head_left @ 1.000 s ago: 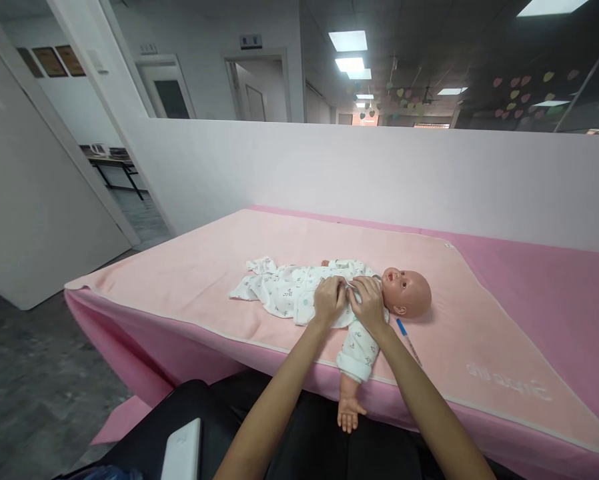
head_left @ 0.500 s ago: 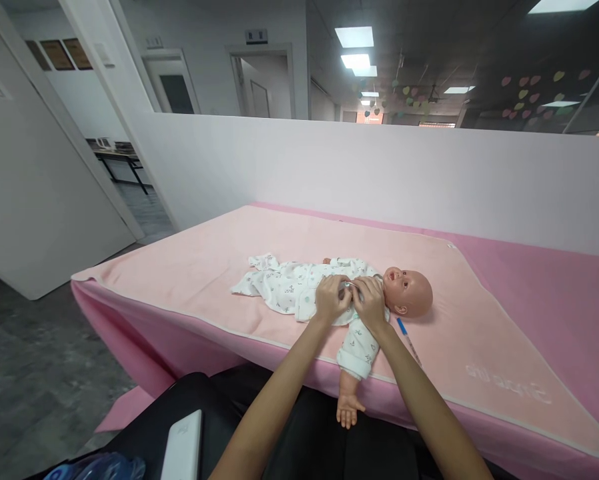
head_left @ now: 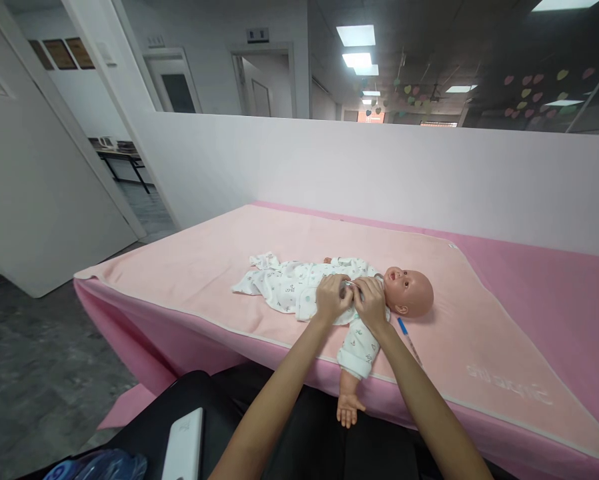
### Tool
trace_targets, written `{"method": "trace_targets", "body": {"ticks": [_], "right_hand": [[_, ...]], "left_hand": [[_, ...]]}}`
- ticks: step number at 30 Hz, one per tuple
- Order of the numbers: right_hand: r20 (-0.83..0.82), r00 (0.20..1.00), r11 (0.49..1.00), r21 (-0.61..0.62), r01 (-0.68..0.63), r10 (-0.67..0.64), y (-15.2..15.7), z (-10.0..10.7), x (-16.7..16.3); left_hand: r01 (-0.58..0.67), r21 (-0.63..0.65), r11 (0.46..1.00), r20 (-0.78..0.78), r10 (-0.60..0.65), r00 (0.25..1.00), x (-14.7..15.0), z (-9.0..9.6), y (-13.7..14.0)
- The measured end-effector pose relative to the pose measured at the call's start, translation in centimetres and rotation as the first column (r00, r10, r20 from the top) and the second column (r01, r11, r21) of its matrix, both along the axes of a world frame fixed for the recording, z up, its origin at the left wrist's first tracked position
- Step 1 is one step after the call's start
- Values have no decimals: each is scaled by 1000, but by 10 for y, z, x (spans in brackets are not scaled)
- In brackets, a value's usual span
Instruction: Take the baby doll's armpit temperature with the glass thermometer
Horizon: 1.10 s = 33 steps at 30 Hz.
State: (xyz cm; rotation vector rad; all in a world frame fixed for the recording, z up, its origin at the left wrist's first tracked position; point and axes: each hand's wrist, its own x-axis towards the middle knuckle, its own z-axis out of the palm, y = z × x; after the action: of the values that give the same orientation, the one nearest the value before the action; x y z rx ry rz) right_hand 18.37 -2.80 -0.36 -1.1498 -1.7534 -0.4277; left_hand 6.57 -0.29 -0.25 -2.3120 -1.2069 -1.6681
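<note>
A baby doll [head_left: 412,293] lies on its back on a peach mat, its head to the right and mouth open. It wears white printed baby clothes [head_left: 299,288]. Over the doll's chest, my left hand [head_left: 331,297] and my right hand [head_left: 370,301] almost meet, fingers bent and pinched together. A small whitish thing [head_left: 348,283] shows between the fingertips, too small to name. One doll arm [head_left: 349,397] hangs over the front edge between my forearms. Beside my right wrist lies a slim stick with a blue end [head_left: 403,327], partly hidden by my forearm.
The peach mat [head_left: 479,333] covers a pink cloth [head_left: 544,280] on the table, against a white half-wall [head_left: 379,170] with glass above. A white flat device [head_left: 183,443] rests on my leg, near a blue see-through item [head_left: 97,467]. A door [head_left: 44,173] stands at left.
Both hands keep almost the same place over the doll's chest, with only slight finger movement. The view has shifted very slightly.
</note>
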Motion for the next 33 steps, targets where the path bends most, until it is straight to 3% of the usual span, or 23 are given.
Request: {"method": "trace_targets", "body": {"ticks": [8, 24, 33], "right_hand": [[-2, 1000, 999, -43, 31, -31, 5, -8, 2], [-27, 998, 995, -89, 48, -51, -5, 7, -3], [-27, 999, 996, -80, 37, -39, -2, 3, -2]], "left_hand": [[-19, 1, 1000, -27, 19, 999, 0, 2, -1], [-38, 32, 999, -31, 39, 999, 1, -1, 3], [-45, 27, 999, -35, 46, 998, 1, 0, 1]]}}
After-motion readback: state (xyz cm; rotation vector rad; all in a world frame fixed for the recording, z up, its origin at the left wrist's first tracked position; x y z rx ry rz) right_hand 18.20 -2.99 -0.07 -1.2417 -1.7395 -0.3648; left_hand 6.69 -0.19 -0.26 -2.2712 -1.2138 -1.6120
